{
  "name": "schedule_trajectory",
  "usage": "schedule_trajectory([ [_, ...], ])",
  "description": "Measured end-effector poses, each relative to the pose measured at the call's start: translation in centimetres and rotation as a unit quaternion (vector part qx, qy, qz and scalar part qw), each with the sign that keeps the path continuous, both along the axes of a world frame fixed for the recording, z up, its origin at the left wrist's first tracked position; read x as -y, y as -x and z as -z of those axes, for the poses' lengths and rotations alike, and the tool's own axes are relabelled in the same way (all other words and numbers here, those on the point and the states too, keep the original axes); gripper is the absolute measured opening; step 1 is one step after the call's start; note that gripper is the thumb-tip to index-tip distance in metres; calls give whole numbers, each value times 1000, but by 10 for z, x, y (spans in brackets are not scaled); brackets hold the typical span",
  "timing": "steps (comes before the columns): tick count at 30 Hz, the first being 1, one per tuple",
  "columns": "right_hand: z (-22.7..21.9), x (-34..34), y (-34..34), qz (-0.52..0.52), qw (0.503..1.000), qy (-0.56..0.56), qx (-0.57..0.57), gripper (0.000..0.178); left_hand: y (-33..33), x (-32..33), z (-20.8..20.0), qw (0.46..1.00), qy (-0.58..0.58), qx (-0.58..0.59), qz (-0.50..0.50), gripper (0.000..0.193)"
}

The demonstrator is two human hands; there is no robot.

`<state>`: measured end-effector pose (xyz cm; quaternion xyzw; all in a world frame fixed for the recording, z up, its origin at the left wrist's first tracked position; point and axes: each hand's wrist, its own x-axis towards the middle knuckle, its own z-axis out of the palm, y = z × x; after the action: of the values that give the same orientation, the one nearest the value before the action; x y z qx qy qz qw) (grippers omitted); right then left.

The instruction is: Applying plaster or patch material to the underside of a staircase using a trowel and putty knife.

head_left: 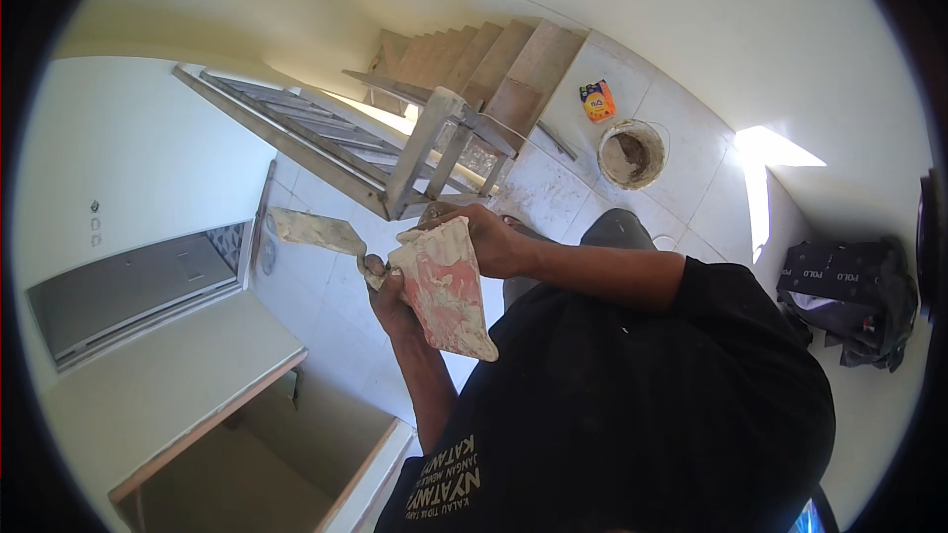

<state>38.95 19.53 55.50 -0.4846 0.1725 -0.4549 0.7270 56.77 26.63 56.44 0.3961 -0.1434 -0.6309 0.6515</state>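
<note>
My left hand [392, 304] is closed around the handle of a trowel [318, 231], whose flat blade is coated with pale plaster and points left, toward the stair railing. Just right of it, my right hand [486, 239] grips the upper edge of a flat pink plastering float [446, 288] smeared with cream plaster. Some of the right hand's fingers are hidden behind the float. The two tools sit close together in front of my chest, and the left fingers are beside the float's left edge; whether they touch it I cannot tell.
A metal railing [415, 153] stands ahead beside tiled stairs [509, 59]. On the tiled floor are a bucket [657, 170] containing plaster and an orange-yellow packet [597, 101]. To the right lies a dark bag [849, 286]. A low wall ledge [188, 375] borders an opening at lower left.
</note>
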Motion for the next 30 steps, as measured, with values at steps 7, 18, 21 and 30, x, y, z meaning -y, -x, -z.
schedule_trajectory([
  [7, 8, -45, 99, 16, 998, -56, 15, 20, 113, -48, 9, 999, 13, 28, 9, 26],
  [18, 39, -113, 225, -98, 987, -80, -98, 44, 219, -110, 0, 995, -59, -17, -75, 67],
  [21, 43, -130, 242, -144, 986, -74, -35, 56, 225, -124, 8, 996, -47, 4, -81, 61],
  [30, 59, -155, 263, 33, 960, -278, -28, 32, 261, -163, 49, 956, -169, 189, -148, 21],
])
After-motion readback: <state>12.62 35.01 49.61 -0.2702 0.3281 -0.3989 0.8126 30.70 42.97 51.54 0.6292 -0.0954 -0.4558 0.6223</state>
